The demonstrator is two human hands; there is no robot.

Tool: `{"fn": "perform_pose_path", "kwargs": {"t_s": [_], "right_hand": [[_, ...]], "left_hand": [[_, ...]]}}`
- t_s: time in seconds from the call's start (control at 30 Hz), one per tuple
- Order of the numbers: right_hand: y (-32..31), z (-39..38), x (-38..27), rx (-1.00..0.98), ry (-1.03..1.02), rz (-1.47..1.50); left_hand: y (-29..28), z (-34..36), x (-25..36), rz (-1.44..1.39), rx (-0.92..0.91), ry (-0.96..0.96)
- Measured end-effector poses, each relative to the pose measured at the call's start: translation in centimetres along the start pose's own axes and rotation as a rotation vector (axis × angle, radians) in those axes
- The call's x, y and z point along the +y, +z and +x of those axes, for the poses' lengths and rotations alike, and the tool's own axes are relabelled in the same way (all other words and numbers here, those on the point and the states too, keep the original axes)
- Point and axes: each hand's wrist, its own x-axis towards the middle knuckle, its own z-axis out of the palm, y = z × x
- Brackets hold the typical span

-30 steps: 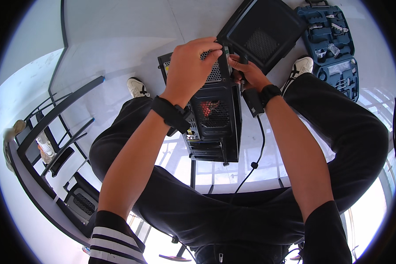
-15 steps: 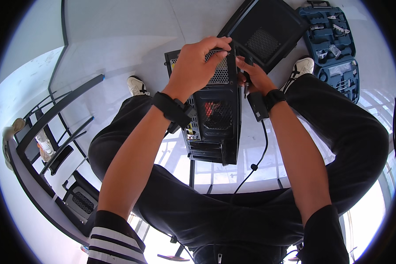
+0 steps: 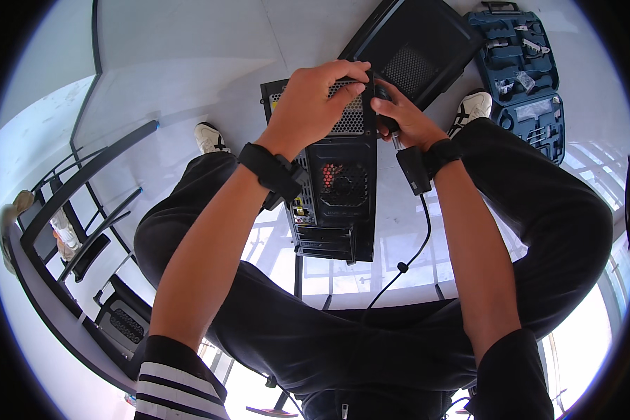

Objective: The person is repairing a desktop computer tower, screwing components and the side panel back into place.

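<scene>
A black computer tower case (image 3: 360, 245) stands on the floor between my legs, its rear face with mesh vents and ports turned up toward me. My left hand (image 3: 315, 101) lies over its far end, thumb and forefinger curled in at the far right corner. Whatever is between those fingertips is too small or hidden to make out. Just right of the case, my right hand (image 3: 407, 119) is closed around the dark handle of a screwdriver (image 3: 397, 141). Its metal shaft points back toward my wrist, and the fingers partly hide the handle.
A black case panel (image 3: 427, 42) with a mesh patch lies beyond the tower. An open blue toolbox (image 3: 521, 63) sits at the far right. A dark metal frame (image 3: 91, 182) stands at left, near another black case (image 3: 124, 318). A cable (image 3: 427, 231) hangs from my right wrist.
The screwdriver has turned in my right hand, so more of its metal shaft shows, and the fingers have shifted along the handle. My left hand stays at the corner. The view shifted slightly.
</scene>
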Motion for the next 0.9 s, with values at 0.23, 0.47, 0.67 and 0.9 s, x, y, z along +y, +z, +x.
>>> {"fn": "perform_pose_path", "kwargs": {"t_s": [0.23,0.47,0.67,0.9], "right_hand": [[1.1,0.0,-0.7,0.104,0.02,-0.08],[1.3,0.2,-0.4,0.121,-0.007,-0.102],[1.6,-0.3,-0.7,0.129,-0.018,-0.11],[1.3,-0.3,-0.6,0.125,-0.03,-0.129]], "left_hand": [[-0.1,0.2,-0.2,0.018,-0.001,0.02],[-0.2,0.1,-0.2,0.013,0.0,-0.013],[0.0,0.0,-0.3,0.005,0.001,-0.015],[-0.1,0.3,-0.2,-0.004,-0.005,-0.046]]}}
